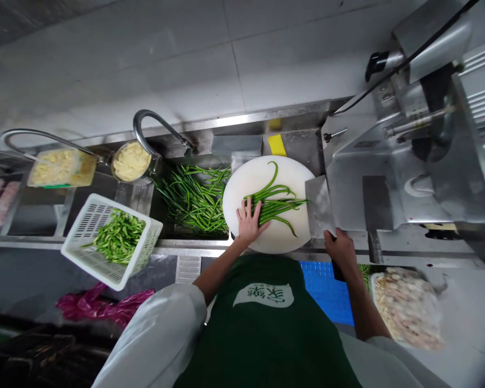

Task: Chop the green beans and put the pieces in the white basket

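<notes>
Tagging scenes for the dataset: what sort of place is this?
Probably a commercial kitchen: a steel sink of long green vegetables, a white basket of cut pieces, and a broad cleaver in the right hand.

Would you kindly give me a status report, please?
Left hand on green peppers. Right hand holding cleaver. Blade overlapping right edge of white board.

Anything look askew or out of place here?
Mildly: the white basket of green pepper pieces sits askew, seemingly jutting past the counter's front edge, and a crumpled magenta bag lies below. Nothing looks spilled.
</notes>
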Motion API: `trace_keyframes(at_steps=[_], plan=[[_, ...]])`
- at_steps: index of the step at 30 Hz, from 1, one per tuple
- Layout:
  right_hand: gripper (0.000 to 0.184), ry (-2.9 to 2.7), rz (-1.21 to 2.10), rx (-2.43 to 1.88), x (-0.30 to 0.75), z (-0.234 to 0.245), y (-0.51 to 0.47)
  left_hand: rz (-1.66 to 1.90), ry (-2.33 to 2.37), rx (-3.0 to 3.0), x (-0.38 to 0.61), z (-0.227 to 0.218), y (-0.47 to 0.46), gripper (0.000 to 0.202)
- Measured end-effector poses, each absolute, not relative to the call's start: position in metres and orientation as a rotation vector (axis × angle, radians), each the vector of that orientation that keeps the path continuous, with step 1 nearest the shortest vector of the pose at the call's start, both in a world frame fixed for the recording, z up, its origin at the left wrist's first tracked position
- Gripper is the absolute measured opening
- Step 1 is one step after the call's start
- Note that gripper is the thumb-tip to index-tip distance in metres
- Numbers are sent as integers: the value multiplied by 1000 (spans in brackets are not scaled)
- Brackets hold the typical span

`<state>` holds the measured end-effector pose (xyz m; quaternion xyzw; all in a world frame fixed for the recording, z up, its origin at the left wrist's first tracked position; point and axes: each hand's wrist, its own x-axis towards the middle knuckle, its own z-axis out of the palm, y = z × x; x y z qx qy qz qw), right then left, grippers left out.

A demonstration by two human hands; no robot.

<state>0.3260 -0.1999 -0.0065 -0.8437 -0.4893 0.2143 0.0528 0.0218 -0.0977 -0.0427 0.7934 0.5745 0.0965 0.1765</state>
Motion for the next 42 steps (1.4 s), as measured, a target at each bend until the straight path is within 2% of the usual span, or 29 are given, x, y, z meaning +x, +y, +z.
trace_keyframes(at_steps=[3,5,9,13,18,23,27,34,42], plan=[[35,-1458,658,-2588,338,-9,-199,282,1475,2285,16,-42,-71,90],[35,-1418,643,-2587,346,-9,-198,339,1405,2246,11,-42,-62,83],[42,-1235,585,-2556,345,-4,-193,755,1817,1843,-2,-39,-67,69],[46,-1272,831,-2342,296,2,-171,926,2011,1672,-13,-35,-75,70],[40,-1437,1137,-2203,219,-2,-128,816,2026,1780,-7,-37,-70,69],[38,-1538,1139,-2261,199,-11,-106,411,1852,2133,12,-49,-66,81],[40,-1603,1143,-2258,206,-19,-110,232,1886,2239,18,-57,-57,88],[42,-1809,1021,-2336,211,-23,-116,231,1813,2286,14,-62,-45,92],[46,-1869,1101,-2368,195,-12,-96,282,1774,2280,13,-63,-44,89]])
